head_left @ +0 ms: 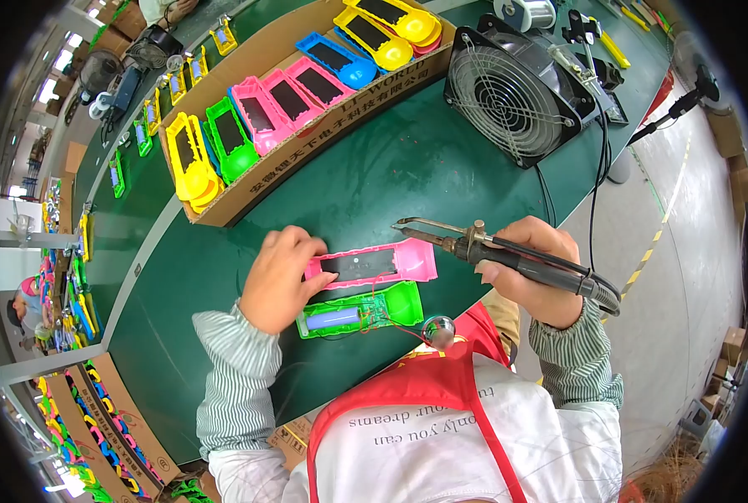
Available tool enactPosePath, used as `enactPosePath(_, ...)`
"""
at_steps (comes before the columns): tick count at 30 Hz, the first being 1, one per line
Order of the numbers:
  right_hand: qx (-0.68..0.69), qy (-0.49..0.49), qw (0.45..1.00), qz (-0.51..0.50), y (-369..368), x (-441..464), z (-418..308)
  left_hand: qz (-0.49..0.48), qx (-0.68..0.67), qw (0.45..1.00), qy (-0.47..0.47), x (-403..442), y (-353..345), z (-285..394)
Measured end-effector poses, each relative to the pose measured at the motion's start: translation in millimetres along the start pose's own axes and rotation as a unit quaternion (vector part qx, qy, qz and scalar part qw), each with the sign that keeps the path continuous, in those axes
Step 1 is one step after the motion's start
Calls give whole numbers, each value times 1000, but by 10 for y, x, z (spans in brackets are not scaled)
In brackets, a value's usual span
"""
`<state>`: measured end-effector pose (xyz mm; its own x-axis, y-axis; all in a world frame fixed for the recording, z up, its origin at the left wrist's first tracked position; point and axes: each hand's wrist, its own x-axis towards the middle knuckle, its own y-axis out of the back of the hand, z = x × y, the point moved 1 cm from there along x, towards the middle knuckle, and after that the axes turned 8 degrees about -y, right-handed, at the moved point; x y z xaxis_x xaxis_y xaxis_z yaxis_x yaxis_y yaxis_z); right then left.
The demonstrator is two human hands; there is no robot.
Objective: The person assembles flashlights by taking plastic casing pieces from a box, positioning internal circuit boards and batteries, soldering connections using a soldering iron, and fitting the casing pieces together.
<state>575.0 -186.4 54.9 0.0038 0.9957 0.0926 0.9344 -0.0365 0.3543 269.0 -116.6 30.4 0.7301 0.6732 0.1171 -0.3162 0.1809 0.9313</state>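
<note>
My left hand (282, 278) grips the left end of a pink plastic shell (416, 260) with a dark panel, lying on the green table (374, 176). Just below it lies a green shell (406, 303) with a circuit board and a blue cylindrical battery (333, 318). Thin red wires run between the two shells, and one leads to a round silvery part (438, 332) at the table's near edge. In my right hand (535, 267) is a soldering iron (516, 264), its tip pointing left above the pink shell's right end.
A long cardboard box (307, 138) of yellow, green, pink and blue shells stands behind. At the back right are a black fan (512, 101) and a solder spool (526, 15). More shells line the left side. Another person's hand (177, 8) shows at the top.
</note>
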Motion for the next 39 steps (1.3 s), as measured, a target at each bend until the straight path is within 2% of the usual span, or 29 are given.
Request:
enactPosePath(3, 11, -22, 1000, 10, 14, -4, 1, -40, -98, 994, 17, -77, 1, -46)
enactPosePath(5, -1, -19, 1000, 20, 28, 2, -1, 24, 10, 998, -50, -278, 81, 59)
enactPosePath(7, -7, -21, 999, 29, 34, 16, 2, 96, 150, 973, -144, -548, 115, 184)
enactPosePath(10, -11, -23, 999, 35, 5, 48, 1, 41, 175, 963, -201, -778, 47, 327)
enactPosePath(14, -25, -10, 999, 34, -51, 121, -74, -4, 104, 985, -138, -899, -146, 208)
enactPosePath(16, -27, 3, 999, 44, -79, 161, -89, -8, 19, 995, -101, -913, -131, 177)
enactPosePath(20, 23, -3, 999, 46, -102, 278, -222, 18, -59, 997, -42, -970, 244, 152)
enactPosePath(23, 33, 13, 998, 42, -122, 397, -312, 93, -18, 995, -2, -1164, 711, 1)
enactPosePath(25, 29, 34, 998, 48, -163, 499, -381, 147, 73, 986, 28, -1326, 1052, -166)
enactPosePath(27, 24, 48, 997, 63, -231, 628, -444, 212, 118, 966, 89, -1576, 1297, -543)
enactPosePath(28, 42, 19, 997, 62, -264, 685, -472, 244, 137, 950, 137, -1648, 1452, -716)
enactPosePath(32, 70, 11, 993, 94, -478, 974, -572, 296, 248, 886, 256, -2238, 1757, -1941)
enactPosePath(35, 13, 59, 993, 98, -596, 1225, -649, 311, 321, 818, 362, -2837, 1668, -3018)
enactPosePath(38, -48, 81, 991, 94, -724, 1470, -628, 301, 364, 720, 509, -3566, 1326, -4159)
enactPosePath(39, -59, 82, 991, 92, -766, 1554, -643, 280, 349, 711, 542, -3714, 1174, -4362)
